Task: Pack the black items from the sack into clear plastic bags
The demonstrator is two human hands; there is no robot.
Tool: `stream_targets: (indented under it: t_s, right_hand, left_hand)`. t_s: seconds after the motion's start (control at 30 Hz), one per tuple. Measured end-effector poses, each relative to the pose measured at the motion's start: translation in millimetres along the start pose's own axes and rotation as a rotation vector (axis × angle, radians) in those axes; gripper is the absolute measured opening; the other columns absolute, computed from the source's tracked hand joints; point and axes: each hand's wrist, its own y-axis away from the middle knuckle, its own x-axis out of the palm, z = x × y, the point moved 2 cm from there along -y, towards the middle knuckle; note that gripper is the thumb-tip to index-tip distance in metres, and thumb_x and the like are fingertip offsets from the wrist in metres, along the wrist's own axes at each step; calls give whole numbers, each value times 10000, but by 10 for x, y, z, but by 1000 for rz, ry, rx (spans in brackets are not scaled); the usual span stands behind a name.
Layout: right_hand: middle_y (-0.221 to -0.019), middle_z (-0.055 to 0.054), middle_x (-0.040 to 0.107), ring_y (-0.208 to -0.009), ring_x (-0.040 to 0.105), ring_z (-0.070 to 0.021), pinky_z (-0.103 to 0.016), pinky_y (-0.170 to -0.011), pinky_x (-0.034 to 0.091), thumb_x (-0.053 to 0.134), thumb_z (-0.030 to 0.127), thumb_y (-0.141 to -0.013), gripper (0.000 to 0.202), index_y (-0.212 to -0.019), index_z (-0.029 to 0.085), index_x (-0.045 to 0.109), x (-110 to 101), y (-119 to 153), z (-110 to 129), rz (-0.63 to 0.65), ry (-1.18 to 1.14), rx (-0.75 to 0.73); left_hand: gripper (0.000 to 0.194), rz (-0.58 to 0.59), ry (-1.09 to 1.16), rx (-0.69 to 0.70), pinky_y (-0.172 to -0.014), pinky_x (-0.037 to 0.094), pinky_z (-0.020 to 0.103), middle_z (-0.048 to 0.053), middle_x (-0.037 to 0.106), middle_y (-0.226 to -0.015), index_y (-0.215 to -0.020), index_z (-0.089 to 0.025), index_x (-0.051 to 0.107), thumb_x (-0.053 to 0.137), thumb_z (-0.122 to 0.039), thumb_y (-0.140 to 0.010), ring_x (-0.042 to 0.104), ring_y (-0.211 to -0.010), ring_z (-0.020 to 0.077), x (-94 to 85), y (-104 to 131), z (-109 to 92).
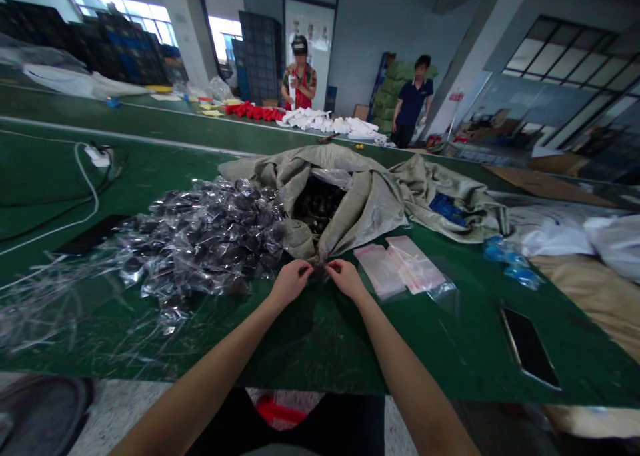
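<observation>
On the green table [320, 349], big sack [350, 203] sits straight ahead, bagged pile [200, 243] off to the left. Left hand [290, 284] and right hand [346, 279] are close together, both pinching one small clear bag [319, 269] lying crosswise between them.

A small clear bag [319, 270] with something dark inside — pinched at both ends, just above the table [320, 336].

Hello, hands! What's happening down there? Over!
Left hand and right hand both pinching a small clear bag. Open sack right behind. Pile of filled bags to the left.
</observation>
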Motion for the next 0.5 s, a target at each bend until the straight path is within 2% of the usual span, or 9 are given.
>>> stream_targets:
  t_s: [0.1,0.2,0.4,0.5]
  right_hand:
    - [-746,-53,683,-706,631,-176,-302,-676,510,576,302,-776,168,-789,162,669,26,-10,-91,8,-87,81]
    - [-726,-52,680,-666,639,-160,-256,-573,506,528,310,-792,196,-791,151,642,55,-9,-129,40,-175,145]
    - [-753,-37,682,-644,621,-142,-230,-537,479,609,336,-753,202,-835,159,658,43,58,-16,41,-195,149]
    - [-703,-34,673,-592,600,-143,-252,-548,465,658,383,-731,227,-777,161,667,21,119,50,0,-80,152]
  left_hand:
    - [245,-21,136,-145,-795,465,298,40,711,-859,-850,-179,695,543,-370,-825,632,-825,190,-47,-23,118]
    - [288,-25,234,-221,-787,463,296,36,711,-823,-815,-173,699,575,-430,-780,631,-812,192,-78,-54,203]
    - [283,-38,325,-312,-737,467,290,54,719,-798,-771,-164,702,616,-427,-711,632,-769,191,-81,-66,250]
    - [306,-42,341,-326,-722,470,294,65,724,-812,-789,-159,706,607,-440,-715,640,-769,195,-83,-47,255]
